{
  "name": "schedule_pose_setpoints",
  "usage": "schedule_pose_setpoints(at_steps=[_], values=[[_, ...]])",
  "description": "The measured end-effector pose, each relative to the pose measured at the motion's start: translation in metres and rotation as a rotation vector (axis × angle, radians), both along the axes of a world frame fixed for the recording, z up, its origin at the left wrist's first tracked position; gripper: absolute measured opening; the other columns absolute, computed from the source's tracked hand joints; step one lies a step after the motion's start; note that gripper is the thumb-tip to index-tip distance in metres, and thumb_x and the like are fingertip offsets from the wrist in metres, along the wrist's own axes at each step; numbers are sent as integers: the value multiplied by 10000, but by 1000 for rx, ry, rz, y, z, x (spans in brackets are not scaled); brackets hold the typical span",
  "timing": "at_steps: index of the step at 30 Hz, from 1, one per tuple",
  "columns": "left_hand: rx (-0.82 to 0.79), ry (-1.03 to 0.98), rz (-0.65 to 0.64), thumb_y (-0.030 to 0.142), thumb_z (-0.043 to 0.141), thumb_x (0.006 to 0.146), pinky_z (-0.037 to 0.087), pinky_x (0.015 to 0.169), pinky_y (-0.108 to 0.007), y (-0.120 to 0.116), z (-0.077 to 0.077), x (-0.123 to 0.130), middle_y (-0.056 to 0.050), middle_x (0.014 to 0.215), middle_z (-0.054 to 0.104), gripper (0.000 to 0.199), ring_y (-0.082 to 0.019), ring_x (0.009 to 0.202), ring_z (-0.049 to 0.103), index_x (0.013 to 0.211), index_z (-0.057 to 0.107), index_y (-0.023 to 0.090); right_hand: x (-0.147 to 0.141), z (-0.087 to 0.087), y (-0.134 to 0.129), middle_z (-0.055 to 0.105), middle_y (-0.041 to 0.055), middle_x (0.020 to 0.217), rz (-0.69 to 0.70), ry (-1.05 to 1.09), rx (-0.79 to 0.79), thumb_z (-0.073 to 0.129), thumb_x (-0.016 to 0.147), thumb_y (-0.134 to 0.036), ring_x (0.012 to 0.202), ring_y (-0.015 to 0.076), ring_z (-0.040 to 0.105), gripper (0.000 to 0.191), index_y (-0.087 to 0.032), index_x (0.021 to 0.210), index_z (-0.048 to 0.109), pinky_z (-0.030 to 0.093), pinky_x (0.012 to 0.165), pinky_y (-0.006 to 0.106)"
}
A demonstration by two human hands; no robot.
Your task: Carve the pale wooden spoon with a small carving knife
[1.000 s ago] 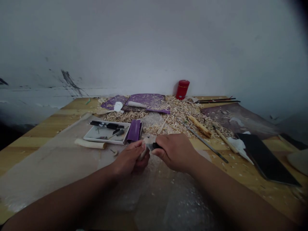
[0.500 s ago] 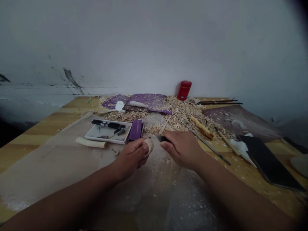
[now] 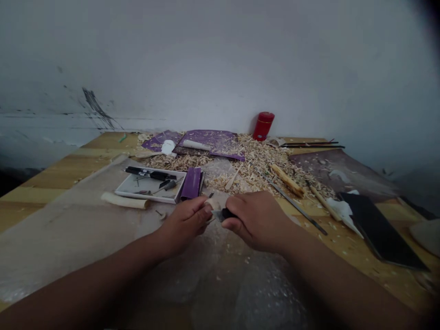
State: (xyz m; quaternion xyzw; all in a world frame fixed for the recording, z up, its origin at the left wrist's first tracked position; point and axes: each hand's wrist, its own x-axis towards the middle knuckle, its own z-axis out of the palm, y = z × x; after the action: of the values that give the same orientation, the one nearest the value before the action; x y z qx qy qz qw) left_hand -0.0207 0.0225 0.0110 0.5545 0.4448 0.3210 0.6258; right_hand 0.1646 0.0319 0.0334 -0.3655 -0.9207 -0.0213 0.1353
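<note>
- Left hand (image 3: 185,223): fingers curled round pale wood piece (image 3: 217,200), centre of frame.
- Right hand (image 3: 256,221): fingers closed on black-handled carving knife (image 3: 227,213), blade touching the wood.
- Wood shavings (image 3: 256,165) heaped upper centre.

I saw a red canister (image 3: 263,126), wood shavings (image 3: 256,160) heaped before it, purple sheets (image 3: 209,138) to its left, thin dark sticks (image 3: 311,146) to its right.

Readable text: none; red canister (image 3: 263,126) beyond the right hand (image 3: 257,221) and black pens (image 3: 150,173) beyond the left hand (image 3: 184,222) show no legible lettering.
</note>
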Motion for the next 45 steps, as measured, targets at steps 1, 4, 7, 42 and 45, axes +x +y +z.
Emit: schedule_pose_setpoints(at_steps=[1,4,7,42,45], values=[[17,14,-14,384,436,785,191,382,-146,0,0,-1,71,514,300,239,-47,439,256,687,415,167,0,0,-1,547,21,634,11,7,5,115,835,-542,541,125,455,538,-164,759,489,184,496,253],[53,35,-35,382,433,785,194,389,-152,-1,0,-3,68,511,306,239,-52,440,252,676,413,170,-1,-3,-1,548,22,644,21,39,23,85,828,-553,550,128,457,566,-168,762,494,193,499,253],[64,30,-29,388,422,785,195,388,-162,-5,5,0,71,497,288,249,-54,425,237,659,414,173,3,-6,7,565,22,685,-5,15,20,102,828,-555,572,135,473,546,-182,786,499,194,497,249],[146,-79,-305,439,468,752,215,400,-175,-13,11,-2,36,524,365,329,-58,448,292,598,450,149,19,-17,30,575,28,659,-293,-33,-91,185,847,-504,565,142,493,460,-188,766,509,192,488,236],[94,-169,-184,484,487,723,179,384,-165,-10,13,-4,60,500,320,356,-42,414,233,597,422,157,25,-15,35,551,17,651,-351,107,-67,154,871,-451,563,128,479,437,-182,760,480,214,496,231]])
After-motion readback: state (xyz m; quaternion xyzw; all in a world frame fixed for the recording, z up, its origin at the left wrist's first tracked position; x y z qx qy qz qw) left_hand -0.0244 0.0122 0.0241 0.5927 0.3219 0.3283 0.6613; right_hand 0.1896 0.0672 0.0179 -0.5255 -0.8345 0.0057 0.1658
